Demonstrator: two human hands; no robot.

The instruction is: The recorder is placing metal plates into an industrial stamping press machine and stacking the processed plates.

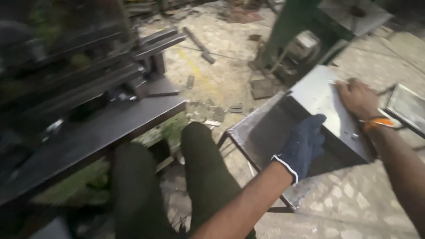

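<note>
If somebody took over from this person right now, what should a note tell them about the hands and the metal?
Left hand: in a dark glove, gripping the near edge of the metal sheet.
Right hand: bare, orange wristband, pressing flat on the sheet's far side.
The sheet sits on a small metal stand to the person's right; the press machine is on the left.
Done: sheet held by both hands.
Left: it is not yet at the machine.

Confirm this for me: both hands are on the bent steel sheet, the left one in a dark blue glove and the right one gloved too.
Not quite. In the head view the left hand wears a dark blue glove on the bent steel sheet, but the right hand is bare, with an orange band at the wrist.
</note>
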